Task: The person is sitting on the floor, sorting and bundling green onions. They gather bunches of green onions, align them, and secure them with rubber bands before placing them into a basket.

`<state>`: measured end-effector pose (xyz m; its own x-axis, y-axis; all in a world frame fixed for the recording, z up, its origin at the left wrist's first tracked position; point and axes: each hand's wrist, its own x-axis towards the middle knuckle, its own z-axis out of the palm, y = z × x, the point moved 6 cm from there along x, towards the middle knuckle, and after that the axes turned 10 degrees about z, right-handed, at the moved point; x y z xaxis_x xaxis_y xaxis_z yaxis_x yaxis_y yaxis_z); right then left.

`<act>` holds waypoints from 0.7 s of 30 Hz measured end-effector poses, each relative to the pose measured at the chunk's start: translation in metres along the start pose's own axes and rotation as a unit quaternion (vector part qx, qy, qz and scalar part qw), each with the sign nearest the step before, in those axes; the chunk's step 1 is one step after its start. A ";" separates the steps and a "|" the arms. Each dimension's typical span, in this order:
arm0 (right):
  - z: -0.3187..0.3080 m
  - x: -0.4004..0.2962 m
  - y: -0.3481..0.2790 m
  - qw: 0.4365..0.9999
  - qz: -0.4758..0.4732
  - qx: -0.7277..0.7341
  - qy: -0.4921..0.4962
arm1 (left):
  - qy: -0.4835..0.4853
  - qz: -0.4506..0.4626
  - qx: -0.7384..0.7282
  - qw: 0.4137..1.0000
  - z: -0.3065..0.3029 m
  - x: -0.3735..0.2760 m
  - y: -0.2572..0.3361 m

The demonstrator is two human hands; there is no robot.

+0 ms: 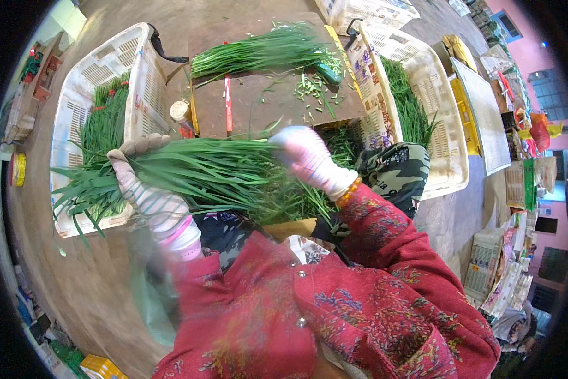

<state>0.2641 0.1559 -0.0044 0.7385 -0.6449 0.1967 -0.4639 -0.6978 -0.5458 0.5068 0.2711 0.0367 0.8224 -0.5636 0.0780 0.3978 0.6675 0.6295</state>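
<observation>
My left hand (134, 177), in a striped work glove, grips a bunch of long flat green leaves, probably garlic chives (208, 166). Their leafy tips hang past the hand over a crate on the left. At the other end of the bunch is my right hand (305, 158), gloved and blurred by motion; whether its fingers hold any stalks is unclear. Loose greens (288, 203) lie below the bunch, over my lap. Beyond it, a low board (265, 111) carries a pile of chives (260, 52), cut stem pieces (307, 87) and a green-handled tool (329, 73), probably a knife.
A white plastic crate (144, 94) on the left contains chive bundles (108, 109) with red ties. Another crate (435, 94) with chives (404, 99) stands on the right. Between board and left crate is a lidded jar (180, 111). A red strip (228, 104) crosses the board.
</observation>
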 end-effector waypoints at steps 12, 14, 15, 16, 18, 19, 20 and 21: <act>0.031 -0.083 0.062 0.867 0.289 -0.201 -0.354 | -0.086 0.084 -0.062 0.991 0.005 0.003 0.028; 0.075 -0.113 0.083 0.827 0.293 -0.212 -0.431 | -0.115 0.018 -0.170 0.979 0.012 0.005 0.022; 0.097 -0.132 0.093 0.801 0.303 -0.222 -0.466 | -0.121 0.022 -0.172 0.977 0.018 0.004 0.026; 0.115 -0.144 0.111 0.798 0.274 -0.256 -0.472 | -0.129 0.026 -0.178 0.975 0.027 0.003 0.025; 0.122 -0.142 0.122 0.794 0.297 -0.233 -0.477 | -0.136 0.039 -0.188 0.972 0.032 0.005 0.028; 0.119 -0.134 0.129 0.781 0.322 -0.212 -0.491 | -0.153 0.033 -0.214 0.964 0.036 0.006 0.028; 0.112 -0.130 0.144 0.789 0.333 -0.162 -0.490 | -0.161 0.037 -0.211 0.964 0.042 0.004 0.028; 0.087 -0.106 0.130 0.788 0.359 -0.220 -0.450 | -0.166 0.044 -0.199 0.965 0.044 0.002 0.029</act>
<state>0.1683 0.1608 -0.1671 0.1652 -0.5784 -0.7989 -0.8986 -0.4221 0.1198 0.5017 0.2679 0.0891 0.7113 -0.5766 0.4020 0.5110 0.8169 0.2675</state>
